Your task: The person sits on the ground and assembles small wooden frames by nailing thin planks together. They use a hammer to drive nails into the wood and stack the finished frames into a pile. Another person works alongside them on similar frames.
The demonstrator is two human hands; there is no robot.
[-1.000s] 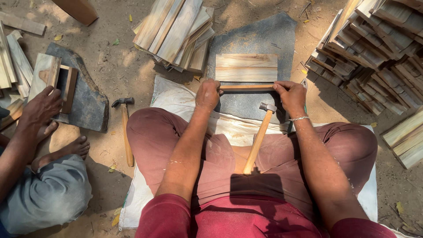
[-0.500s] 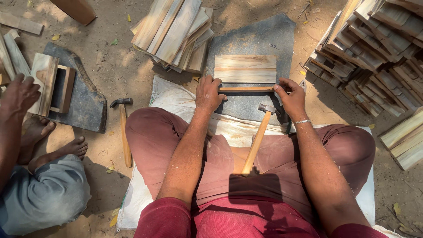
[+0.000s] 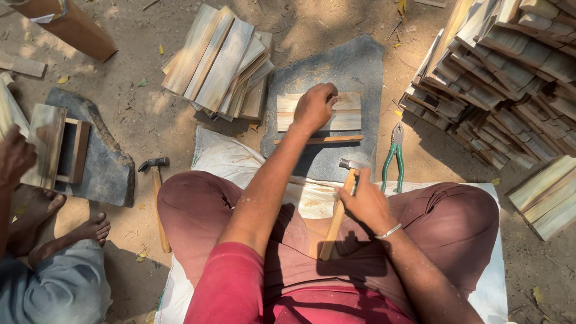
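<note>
Here, left hand [image 3: 315, 107] presses fingers closed on slat panel [image 3: 319, 111], boards' long axis left-right, lying on grey slab [image 3: 360, 66]. Thin strip [image 3: 318, 140] lies parallel along near edge. Right hand [image 3: 367, 204] wraps hammer [image 3: 337, 210], head pointing away. Bare slab beyond panel; pliers [image 3: 393, 157] just right.

A wooden-handled hammer [image 3: 338, 210] lay angled just below the pale slat panel [image 3: 348, 112] on the grey slab [image 3: 336, 66].
</note>
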